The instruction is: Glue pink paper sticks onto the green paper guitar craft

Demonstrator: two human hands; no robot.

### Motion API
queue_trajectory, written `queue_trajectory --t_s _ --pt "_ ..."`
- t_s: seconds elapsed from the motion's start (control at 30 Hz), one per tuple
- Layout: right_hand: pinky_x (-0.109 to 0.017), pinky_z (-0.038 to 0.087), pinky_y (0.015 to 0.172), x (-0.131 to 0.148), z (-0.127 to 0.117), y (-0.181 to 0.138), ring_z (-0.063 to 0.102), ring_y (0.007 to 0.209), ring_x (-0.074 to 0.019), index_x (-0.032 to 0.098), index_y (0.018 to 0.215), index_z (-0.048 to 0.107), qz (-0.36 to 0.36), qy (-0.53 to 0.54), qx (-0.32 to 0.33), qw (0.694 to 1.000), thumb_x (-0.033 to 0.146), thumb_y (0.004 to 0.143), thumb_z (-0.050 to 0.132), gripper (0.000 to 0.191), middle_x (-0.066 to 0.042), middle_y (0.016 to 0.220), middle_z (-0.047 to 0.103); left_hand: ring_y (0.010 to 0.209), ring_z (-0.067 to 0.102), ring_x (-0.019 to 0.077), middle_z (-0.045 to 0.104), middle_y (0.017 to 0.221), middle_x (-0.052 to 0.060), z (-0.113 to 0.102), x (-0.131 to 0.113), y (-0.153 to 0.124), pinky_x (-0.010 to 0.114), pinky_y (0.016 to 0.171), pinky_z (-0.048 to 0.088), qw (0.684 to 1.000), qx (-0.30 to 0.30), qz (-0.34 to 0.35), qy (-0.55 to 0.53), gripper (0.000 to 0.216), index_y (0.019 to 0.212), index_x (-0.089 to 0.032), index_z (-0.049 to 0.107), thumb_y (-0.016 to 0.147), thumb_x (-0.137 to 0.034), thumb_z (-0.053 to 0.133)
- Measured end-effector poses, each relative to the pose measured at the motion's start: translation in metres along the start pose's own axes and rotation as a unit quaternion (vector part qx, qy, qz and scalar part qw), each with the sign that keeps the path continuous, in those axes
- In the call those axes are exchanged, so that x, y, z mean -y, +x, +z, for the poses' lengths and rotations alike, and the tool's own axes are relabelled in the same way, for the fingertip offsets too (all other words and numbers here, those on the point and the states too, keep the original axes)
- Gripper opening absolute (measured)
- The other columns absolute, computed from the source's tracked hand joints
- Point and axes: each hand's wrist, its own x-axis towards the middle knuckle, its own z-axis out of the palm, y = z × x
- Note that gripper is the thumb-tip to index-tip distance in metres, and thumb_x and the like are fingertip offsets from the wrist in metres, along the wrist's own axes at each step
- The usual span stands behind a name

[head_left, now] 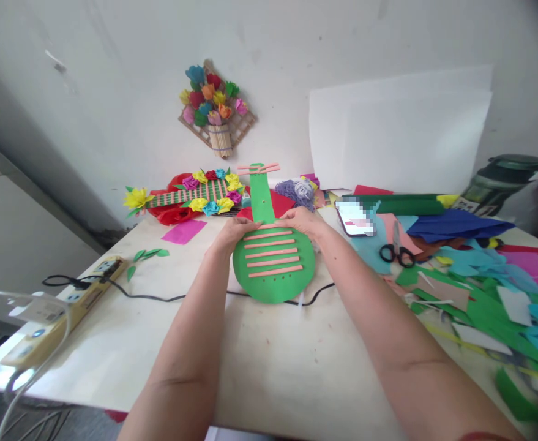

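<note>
A green guitar-shaped cutout (275, 286), round-bodied with a narrow neck, lies in front of me. Several pale pink strips (273, 261) run in near-parallel rows across its body, and more pink strips (269, 167) cross at the neck's top. A few small dark dots show near the lower edge. My left hand (234, 231) pinches the left end of the uppermost body strip (273, 227). At that strip's right end, my right hand (302, 222) has its fingers closed too. Both hands rest against the cutout where neck meets body.
A flower-decorated guitar craft (186, 195) lies behind on the left. Scissors (397, 252), a phone (355, 217) and coloured paper scraps (470, 300) spread at right. A power strip (82, 298) stands left, its black cord (158, 299) passing the cutout. A bottle (502, 177) stands back right.
</note>
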Motion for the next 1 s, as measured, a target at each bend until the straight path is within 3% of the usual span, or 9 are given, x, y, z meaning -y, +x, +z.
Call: queue_trajectory --t_s 0.3,0.47,0.63,0.8,1.0 --pt "-0.022 0.042 0.051 -0.003 0.002 0.004 0.051 0.048 -0.009 0.013 0.06 0.062 -0.012 -0.02 -0.025 0.999 0.033 0.051 0.079 0.028 0.001 0.053 0.06 0.042 0.044 0.008 0.052 0.047 -0.002 0.0 0.002 0.001 0.022 0.043 0.033 1.0 -0.006 0.012 0.0 0.034 0.054 -0.014 0.056 0.052 -0.041 0.076" --pt "-0.022 0.043 0.054 -0.005 0.003 0.006 0.052 0.051 -0.0095 0.013 0.062 0.064 -0.022 -0.039 -0.029 0.999 0.034 0.052 0.078 0.027 0.0 0.056 0.062 0.045 0.05 0.0109 0.059 0.054 0.001 0.0 0.0 0.0 0.023 0.045 0.036 0.999 0.034 -0.017 -0.004 0.032 0.062 -0.013 0.062 0.053 -0.041 0.076" --pt "-0.022 0.043 0.055 -0.002 0.003 0.002 0.055 0.056 -0.0112 0.013 0.064 0.065 -0.016 -0.073 -0.02 0.997 0.035 0.055 0.076 0.027 -0.002 0.061 0.065 0.041 0.046 0.0094 0.055 0.048 0.0 -0.003 0.004 0.005 0.023 0.042 0.034 0.999 0.003 -0.024 0.039 0.034 0.057 -0.013 0.059 0.049 -0.04 0.078" --pt "-0.023 0.042 0.053 -0.003 0.002 0.001 0.055 0.056 -0.0124 0.014 0.066 0.066 -0.017 -0.091 0.008 0.996 0.048 0.054 0.073 0.037 -0.002 0.061 0.065 0.04 0.044 0.0087 0.054 0.047 -0.001 -0.001 0.006 0.006 0.023 0.041 0.03 0.998 -0.002 0.002 0.059 0.035 0.056 -0.014 0.058 0.05 -0.043 0.076" --pt "-0.022 0.035 0.05 -0.009 0.002 0.009 0.047 0.05 -0.0095 0.014 0.057 0.062 -0.063 -0.175 -0.039 0.982 0.054 0.05 0.072 0.042 0.001 0.052 0.057 0.037 0.038 0.0063 0.047 0.041 -0.004 0.011 -0.007 -0.004 0.022 0.04 0.026 0.998 -0.015 0.013 0.053 0.038 0.048 -0.015 0.05 0.049 -0.04 0.078"
